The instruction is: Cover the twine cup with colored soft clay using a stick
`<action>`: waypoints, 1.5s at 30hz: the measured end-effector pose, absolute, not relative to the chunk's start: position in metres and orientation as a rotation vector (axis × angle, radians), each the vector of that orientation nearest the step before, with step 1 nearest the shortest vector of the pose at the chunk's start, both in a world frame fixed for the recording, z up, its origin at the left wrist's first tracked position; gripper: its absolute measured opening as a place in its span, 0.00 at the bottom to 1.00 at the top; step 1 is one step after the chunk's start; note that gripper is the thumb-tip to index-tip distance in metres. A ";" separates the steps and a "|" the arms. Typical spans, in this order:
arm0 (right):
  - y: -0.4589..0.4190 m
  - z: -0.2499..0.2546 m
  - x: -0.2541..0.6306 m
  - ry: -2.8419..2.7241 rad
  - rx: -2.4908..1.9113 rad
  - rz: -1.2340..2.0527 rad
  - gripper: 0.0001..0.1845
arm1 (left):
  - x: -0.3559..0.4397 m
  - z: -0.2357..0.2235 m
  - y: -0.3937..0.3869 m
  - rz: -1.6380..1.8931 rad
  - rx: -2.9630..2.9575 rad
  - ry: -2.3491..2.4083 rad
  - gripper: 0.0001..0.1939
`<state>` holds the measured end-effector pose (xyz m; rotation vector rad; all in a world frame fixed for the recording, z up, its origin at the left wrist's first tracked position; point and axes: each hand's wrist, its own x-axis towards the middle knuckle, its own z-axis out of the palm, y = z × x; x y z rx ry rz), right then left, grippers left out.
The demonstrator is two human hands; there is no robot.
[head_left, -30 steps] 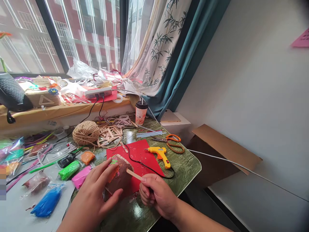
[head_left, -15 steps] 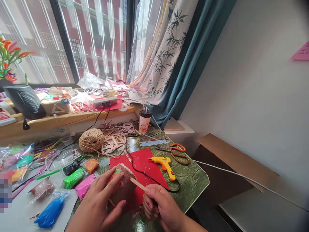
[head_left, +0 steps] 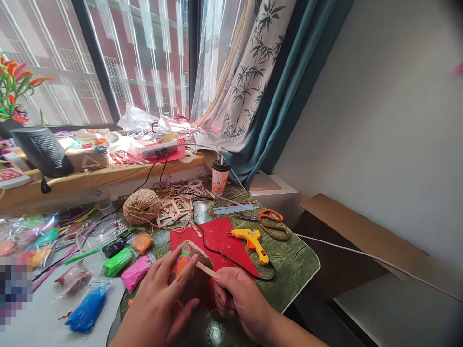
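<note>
Brown piece [head_left: 198,286], red sheet [head_left: 221,235]

Left hand [head_left: 159,294]: draped over a brown piece [head_left: 200,284] with green and orange bits on it, thumb spread apart, can't tell if it's actually gripping
Right hand [head_left: 237,294]: pinching a flat wooden stick [head_left: 206,269], far end right by the left index finger
Red sheet [head_left: 220,229]: flat on the green surface [head_left: 292,274], brown piece at its near edge
Glue gun [head_left: 252,241]: yellow, lying on its side, nozzle pointing left, over the sheet
Scissors [head_left: 267,224]: orange handles, just beyond the gun
Twine ball [head_left: 142,206]: parked beside a heap of wooden sticks [head_left: 174,212]
Cup [head_left: 220,178]: black lid, straw in, standing upright
Packs: pink [head_left: 136,273], green [head_left: 118,261] and blue [head_left: 88,308], left of the hands
</note>
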<state>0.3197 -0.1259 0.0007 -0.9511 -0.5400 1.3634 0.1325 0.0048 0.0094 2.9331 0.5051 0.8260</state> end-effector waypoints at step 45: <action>-0.140 0.007 0.314 -0.398 -0.962 1.184 0.26 | 0.133 0.007 0.010 0.786 2.764 0.546 0.30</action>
